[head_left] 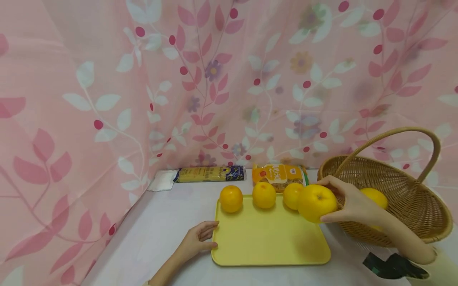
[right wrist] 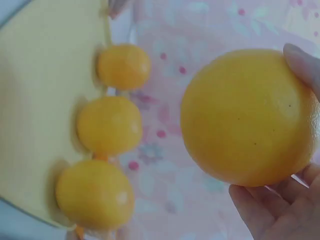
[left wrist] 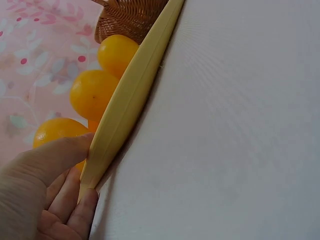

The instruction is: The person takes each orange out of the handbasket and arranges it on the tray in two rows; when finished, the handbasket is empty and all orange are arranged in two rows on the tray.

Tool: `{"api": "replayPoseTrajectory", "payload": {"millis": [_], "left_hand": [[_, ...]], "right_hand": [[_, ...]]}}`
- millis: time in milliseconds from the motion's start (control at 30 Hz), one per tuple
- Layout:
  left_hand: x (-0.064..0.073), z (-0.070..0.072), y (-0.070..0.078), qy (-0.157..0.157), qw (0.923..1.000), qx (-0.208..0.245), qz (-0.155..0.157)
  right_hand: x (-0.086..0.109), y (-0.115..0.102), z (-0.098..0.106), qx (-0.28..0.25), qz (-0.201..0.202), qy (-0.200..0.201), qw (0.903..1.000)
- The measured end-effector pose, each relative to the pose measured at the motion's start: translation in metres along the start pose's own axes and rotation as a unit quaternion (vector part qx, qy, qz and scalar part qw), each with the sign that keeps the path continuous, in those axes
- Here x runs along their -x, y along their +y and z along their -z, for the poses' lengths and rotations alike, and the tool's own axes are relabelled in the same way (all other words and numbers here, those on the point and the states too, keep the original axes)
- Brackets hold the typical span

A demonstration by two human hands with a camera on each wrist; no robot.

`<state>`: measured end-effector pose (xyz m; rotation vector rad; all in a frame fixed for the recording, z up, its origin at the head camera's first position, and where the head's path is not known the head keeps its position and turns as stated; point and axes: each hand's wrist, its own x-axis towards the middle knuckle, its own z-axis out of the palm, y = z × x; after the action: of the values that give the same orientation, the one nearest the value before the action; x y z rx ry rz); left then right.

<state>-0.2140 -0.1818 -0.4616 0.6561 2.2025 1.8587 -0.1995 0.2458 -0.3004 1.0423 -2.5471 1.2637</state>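
My right hand (head_left: 352,202) grips a large orange (head_left: 317,203) above the tray's back right corner, thumb on one side and fingers on the other. In the right wrist view that orange (right wrist: 250,117) fills much of the right side. Along the back edge of the yellow tray (head_left: 268,242) sit three oranges: a left one (head_left: 231,199), a middle one (head_left: 264,195) and a right one (head_left: 293,196), partly covered by the held fruit. My left hand (head_left: 196,240) touches the tray's left rim, thumb and fingertips set apart along it.
A wicker basket (head_left: 404,206) with a tall handle stands at the right, another orange (head_left: 375,197) inside. Behind the tray lie an orange food bag (head_left: 280,174), a long yellow packet (head_left: 207,174) and a white folded cloth (head_left: 162,180). A floral curtain (head_left: 229,87) hangs behind.
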Motion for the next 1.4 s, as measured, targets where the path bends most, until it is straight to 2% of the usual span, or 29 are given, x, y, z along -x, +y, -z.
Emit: {"api": "replayPoseTrajectory", "payload": {"millis": [100,200,367,633,867,1100,1300,1400], "left_hand": [[0.003,0.000,0.003,-0.003,1.0000,-0.001,0.002],[0.003,0.002,0.004,-0.007,1.0000,-0.001,0.000],[0.001,0.003,-0.001,-0.012,0.9998,0.003,-0.013],[0.000,0.002,-0.004,-0.016,0.9998,0.008,-0.010],[0.002,0.003,-0.001,-0.015,0.9997,0.008,-0.016],[0.001,0.002,-0.001,-0.018,0.9997,-0.001,-0.019],[0.000,0.003,0.000,-0.016,0.9999,0.003,-0.003],[0.000,0.002,0.002,-0.020,0.9998,-0.003,0.000]], "right_hand": [[-0.011,-0.001,-0.014,-0.018,-0.009,-0.011,0.9997],[-0.019,0.000,-0.027,-0.038,-0.001,-0.017,0.9991],[-0.031,-0.002,-0.046,-0.038,0.008,-0.016,0.9991],[-0.050,-0.003,-0.080,-0.099,-0.022,-0.042,0.9940],[-0.062,-0.005,-0.110,-0.102,-0.051,-0.057,0.9919],[-0.072,-0.005,-0.137,-0.131,-0.077,-0.063,0.9865],[-0.077,-0.012,-0.155,-0.154,-0.083,-0.068,0.9823],[-0.078,-0.008,-0.166,-0.159,-0.092,-0.069,0.9805]]}}
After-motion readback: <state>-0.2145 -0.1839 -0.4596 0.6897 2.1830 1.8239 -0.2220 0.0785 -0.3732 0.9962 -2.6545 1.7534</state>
